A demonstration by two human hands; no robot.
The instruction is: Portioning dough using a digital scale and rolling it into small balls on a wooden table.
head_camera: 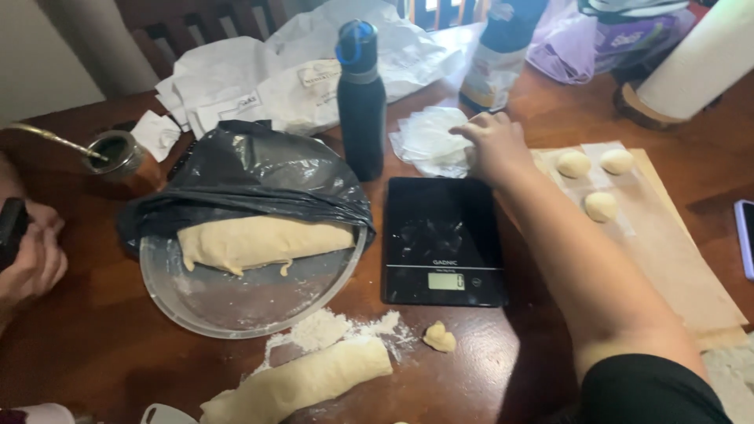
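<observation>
The fingers of the right hand (496, 145) are spread and laid flat on a stack of thin white sheets (428, 141) at the far side of the table; nothing is gripped, though one sheet seems to be pressed under the fingertips. The arm is stretched across the black kitchen scale (442, 239), so its far right corner is partly covered. Just right of the hand, three dough balls (573, 163) are set apart on a sheet-lined board (675, 267). The left hand (31, 251) is held near the left edge, curled about a dark object (11, 221) that is only partly seen. Left of the scale, a clear plate (236, 302) with dough is half wrapped in a black bag (251, 169); a dough log (302, 381) and a small piece (439, 337) lie nearer, in flour. A dark bottle (361, 98) stands beside the sheets, close to the reach.
</observation>
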